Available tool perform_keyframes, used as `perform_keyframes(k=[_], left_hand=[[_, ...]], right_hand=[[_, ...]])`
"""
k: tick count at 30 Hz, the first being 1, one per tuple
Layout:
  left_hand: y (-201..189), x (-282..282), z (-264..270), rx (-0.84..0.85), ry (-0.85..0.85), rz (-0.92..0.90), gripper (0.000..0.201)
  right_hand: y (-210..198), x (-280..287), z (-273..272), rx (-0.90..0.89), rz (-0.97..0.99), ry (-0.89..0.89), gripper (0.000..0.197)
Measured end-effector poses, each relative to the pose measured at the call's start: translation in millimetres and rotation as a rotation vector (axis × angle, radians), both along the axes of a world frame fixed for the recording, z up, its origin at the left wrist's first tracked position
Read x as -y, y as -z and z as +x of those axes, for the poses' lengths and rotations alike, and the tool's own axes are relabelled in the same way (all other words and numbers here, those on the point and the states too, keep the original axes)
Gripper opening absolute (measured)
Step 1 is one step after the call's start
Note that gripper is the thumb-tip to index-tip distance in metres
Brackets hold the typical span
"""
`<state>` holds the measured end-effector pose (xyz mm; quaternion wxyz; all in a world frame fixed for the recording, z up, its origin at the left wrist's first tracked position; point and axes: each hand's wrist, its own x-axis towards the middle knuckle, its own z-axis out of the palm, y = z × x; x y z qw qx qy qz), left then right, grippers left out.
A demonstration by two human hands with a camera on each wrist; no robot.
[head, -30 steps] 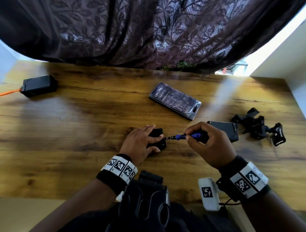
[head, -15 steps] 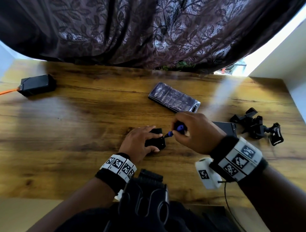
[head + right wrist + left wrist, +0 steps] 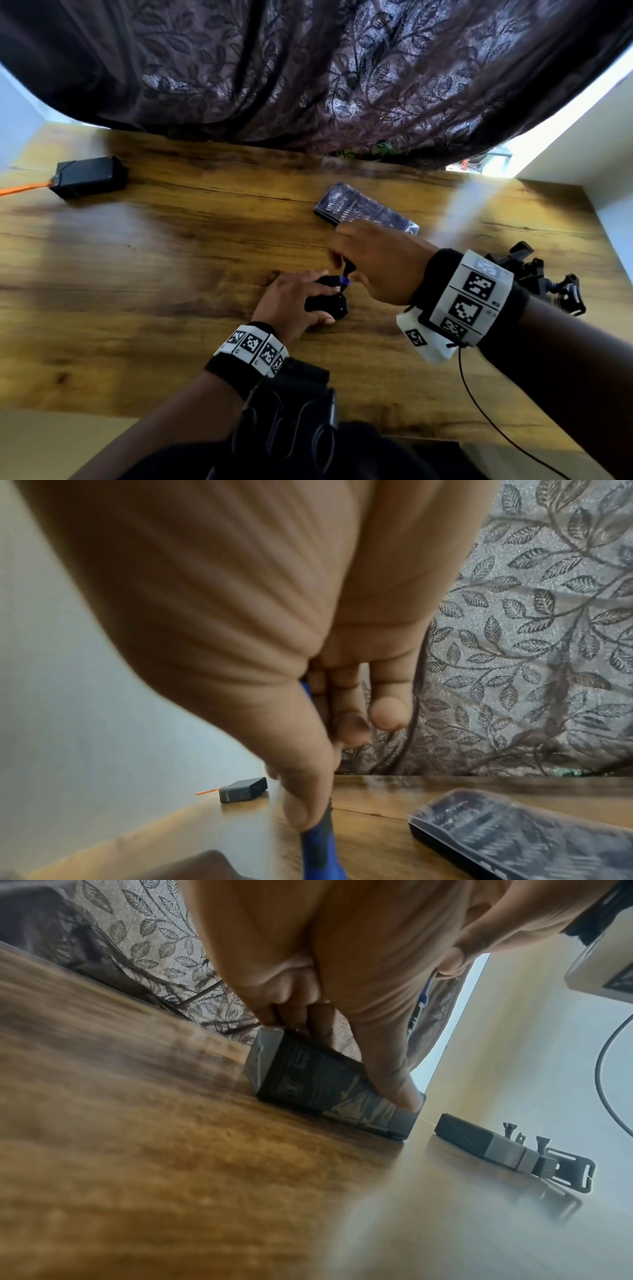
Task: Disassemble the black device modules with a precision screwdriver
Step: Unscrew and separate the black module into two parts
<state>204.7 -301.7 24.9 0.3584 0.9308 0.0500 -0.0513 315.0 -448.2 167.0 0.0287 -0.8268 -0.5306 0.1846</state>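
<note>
Wood-grain counter point(image 3: 171, 274) runs under a dark leaf-patterned curtain point(image 3: 308, 68), with pale walls at either side.

At its middle the left hand point(image 3: 291, 301) grips a black module point(image 3: 329, 305) lying flat on the counter; the wrist view shows the thumb point(image 3: 394, 1085) pressed along the module's near side and the fingers curled over its far edge. The right hand point(image 3: 376, 263) hovers just above and to the right of the module, its fingers and thumb closed round a screwdriver point(image 3: 346, 279) with a blue and black handle. The tool points steeply down, its tip at the module's top right corner; whether it sits in a screw cannot be told.

Just behind the module, partly hidden by the right hand, lies a clear-lidded bit case point(image 3: 359, 209). To the module's right, seen from the left wrist, a second module point(image 3: 479, 1144) lies on the counter, with a cluster of black mounts point(image 3: 534, 274) beyond it. Far to the module's left, near the counter's back edge, rests a black box point(image 3: 89, 176) with an orange tab point(image 3: 24, 188). Both wrists wear bands with printed markers.
</note>
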Motion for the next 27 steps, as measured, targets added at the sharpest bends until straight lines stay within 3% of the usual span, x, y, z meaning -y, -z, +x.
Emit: perform_keyframes(k=[8,17,23,27], left_hand=[[-3.3,4.7,1.2,-0.017,-0.033,0.001,0.057],[3.3,5.0,1.7,0.022,-0.022,0.007,0.057],[5.9,3.3,2.8,0.035,-0.017,0.009,0.057],[4.4,3.1,2.4,0.032,0.000,0.005,0.057]], right_hand=[[-10.6,-2.4,-8.9,0.030,-0.135,0.038,0.012],[-5.0,-7.0,-19.5,0.082,-0.113,0.063,0.029],[0.6,-6.2,-19.1,0.094,-0.079,0.137,0.009],[6.2,-2.2,-17.1,0.181,-0.120,0.171,0.017]])
